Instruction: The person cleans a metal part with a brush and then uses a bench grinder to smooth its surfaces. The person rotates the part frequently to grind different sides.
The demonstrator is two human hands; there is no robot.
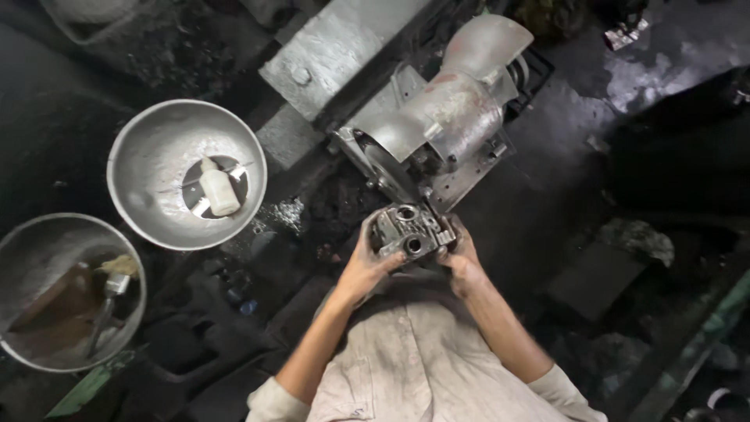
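Observation:
Both my hands hold a grey cast metal part [410, 232] with round holes in it. My left hand [365, 262] grips its left side and my right hand [461, 260] grips its right side. The part sits right up against the grinding wheel [388, 173] of a silver bench grinder [453, 109], just below the wheel's curved guard. My forearms come up from my dirty light shirt at the bottom of the view.
Left of the grinder stands a metal bowl [152, 156] with a small white bottle [219, 187] in it. A second bowl [39, 250] at the far left holds a brush [109, 293] and brown liquid. A grey metal block [336, 47] lies behind. The floor around is dark and grimy.

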